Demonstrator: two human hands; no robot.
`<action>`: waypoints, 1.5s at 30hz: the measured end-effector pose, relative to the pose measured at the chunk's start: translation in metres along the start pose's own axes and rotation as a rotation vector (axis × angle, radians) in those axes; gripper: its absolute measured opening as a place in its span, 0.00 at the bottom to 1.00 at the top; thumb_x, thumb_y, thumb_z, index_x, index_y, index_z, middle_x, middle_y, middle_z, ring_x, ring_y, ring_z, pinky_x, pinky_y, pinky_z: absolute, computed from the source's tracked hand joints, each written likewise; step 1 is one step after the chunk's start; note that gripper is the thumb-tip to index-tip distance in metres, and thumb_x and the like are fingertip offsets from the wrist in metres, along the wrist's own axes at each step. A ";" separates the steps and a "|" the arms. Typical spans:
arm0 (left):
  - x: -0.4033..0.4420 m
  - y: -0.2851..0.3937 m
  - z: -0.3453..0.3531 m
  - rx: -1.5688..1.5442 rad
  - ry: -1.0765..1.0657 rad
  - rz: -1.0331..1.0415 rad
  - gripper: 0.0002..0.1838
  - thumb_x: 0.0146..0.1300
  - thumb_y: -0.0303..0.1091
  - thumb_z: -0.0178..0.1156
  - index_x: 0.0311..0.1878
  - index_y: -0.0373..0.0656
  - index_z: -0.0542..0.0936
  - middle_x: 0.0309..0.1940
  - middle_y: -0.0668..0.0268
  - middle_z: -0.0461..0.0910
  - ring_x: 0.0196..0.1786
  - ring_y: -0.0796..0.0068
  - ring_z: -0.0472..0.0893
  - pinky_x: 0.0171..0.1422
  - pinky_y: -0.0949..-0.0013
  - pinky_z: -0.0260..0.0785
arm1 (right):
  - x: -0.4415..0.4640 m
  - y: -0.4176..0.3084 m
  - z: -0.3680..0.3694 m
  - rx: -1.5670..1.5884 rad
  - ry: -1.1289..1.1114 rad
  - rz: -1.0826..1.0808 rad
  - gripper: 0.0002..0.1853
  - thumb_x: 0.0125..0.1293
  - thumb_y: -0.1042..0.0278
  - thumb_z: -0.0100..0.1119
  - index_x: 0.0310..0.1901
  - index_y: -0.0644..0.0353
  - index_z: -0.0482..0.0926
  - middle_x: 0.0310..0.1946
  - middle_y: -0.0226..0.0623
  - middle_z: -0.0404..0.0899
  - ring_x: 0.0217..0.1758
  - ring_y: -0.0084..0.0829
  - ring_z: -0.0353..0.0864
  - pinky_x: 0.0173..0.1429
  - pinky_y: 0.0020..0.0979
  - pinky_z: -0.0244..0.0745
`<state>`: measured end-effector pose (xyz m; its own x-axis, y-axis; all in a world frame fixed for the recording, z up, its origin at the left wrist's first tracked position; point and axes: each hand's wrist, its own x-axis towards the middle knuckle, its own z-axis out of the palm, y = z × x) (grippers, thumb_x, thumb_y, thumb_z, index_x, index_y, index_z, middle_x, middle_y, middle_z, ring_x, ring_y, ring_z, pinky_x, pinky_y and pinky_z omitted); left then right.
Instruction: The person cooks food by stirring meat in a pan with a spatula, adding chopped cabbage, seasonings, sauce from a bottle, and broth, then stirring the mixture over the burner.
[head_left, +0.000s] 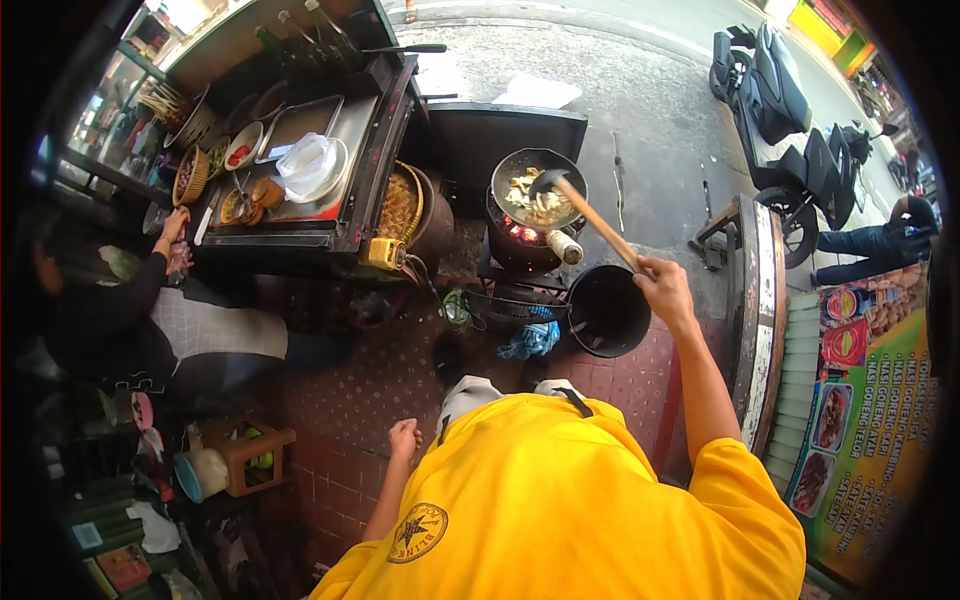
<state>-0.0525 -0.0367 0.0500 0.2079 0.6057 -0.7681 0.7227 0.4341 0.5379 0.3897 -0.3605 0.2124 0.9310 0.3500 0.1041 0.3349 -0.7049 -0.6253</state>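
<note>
My right hand [665,290] is closed around the wooden handle of a wok ladle [605,232]. The ladle's dark head rests in a wok [541,155], among pale chunks of food in liquid. The wok sits over a charcoal stove [523,240] with glowing embers, and its own wrapped handle [564,247] points toward me. Away from the stove, my left hand [405,440] hangs low at my side. Its fingers are curled, and nothing shows in them.
A black bucket [608,312] stands just below my right hand. Left of the stove is a food cart [300,232] with bowls and trays, where another person [165,310] works. A wooden bench [752,320] and parked motorbikes [780,100] are at the right. A blue cloth [530,340] lies near my feet.
</note>
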 end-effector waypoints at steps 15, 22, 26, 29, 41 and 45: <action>0.008 -0.020 0.007 -0.009 0.000 -0.005 0.10 0.64 0.34 0.56 0.43 0.39 0.79 0.23 0.68 0.77 0.21 0.81 0.73 0.23 0.75 0.66 | -0.035 0.013 0.004 0.203 -0.031 0.110 0.18 0.52 0.70 0.66 0.44 0.70 0.81 0.21 0.34 0.76 0.21 0.25 0.75 0.27 0.27 0.68; 0.015 -0.009 0.012 0.013 -0.030 -0.003 0.10 0.65 0.34 0.56 0.44 0.39 0.79 0.23 0.68 0.76 0.20 0.80 0.72 0.22 0.75 0.64 | -0.038 -0.022 -0.001 0.096 -0.017 0.268 0.20 0.54 0.68 0.65 0.50 0.63 0.79 0.36 0.56 0.82 0.42 0.43 0.84 0.47 0.34 0.75; 0.004 0.001 0.012 0.073 -0.025 -0.012 0.10 0.65 0.33 0.55 0.44 0.37 0.79 0.22 0.68 0.75 0.20 0.80 0.71 0.22 0.75 0.63 | -0.046 -0.025 -0.007 0.108 -0.081 0.282 0.20 0.54 0.70 0.64 0.50 0.63 0.80 0.37 0.57 0.81 0.41 0.44 0.85 0.47 0.35 0.76; 0.011 -0.005 0.012 0.120 -0.053 0.023 0.10 0.66 0.33 0.55 0.44 0.37 0.79 0.22 0.68 0.75 0.20 0.80 0.71 0.22 0.75 0.63 | -0.042 -0.020 0.014 0.159 -0.071 0.251 0.18 0.55 0.70 0.64 0.49 0.63 0.80 0.37 0.56 0.81 0.42 0.45 0.84 0.46 0.35 0.75; 0.000 -0.005 0.006 0.089 0.014 0.000 0.11 0.64 0.33 0.57 0.43 0.37 0.79 0.22 0.67 0.77 0.21 0.79 0.73 0.23 0.74 0.66 | -0.049 -0.019 0.005 0.223 0.081 0.193 0.19 0.56 0.68 0.64 0.51 0.62 0.80 0.32 0.48 0.83 0.34 0.31 0.82 0.42 0.30 0.74; 0.018 -0.033 0.000 0.157 0.000 0.055 0.12 0.62 0.33 0.58 0.43 0.34 0.80 0.23 0.64 0.79 0.22 0.77 0.75 0.26 0.72 0.69 | -0.055 -0.029 -0.011 0.217 0.108 0.235 0.20 0.56 0.67 0.64 0.51 0.61 0.80 0.29 0.42 0.82 0.31 0.28 0.79 0.39 0.30 0.73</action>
<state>-0.0723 -0.0404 0.0181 0.2495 0.6257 -0.7391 0.8047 0.2906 0.5177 0.3303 -0.3655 0.2332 0.9929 0.1181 0.0115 0.0813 -0.6067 -0.7907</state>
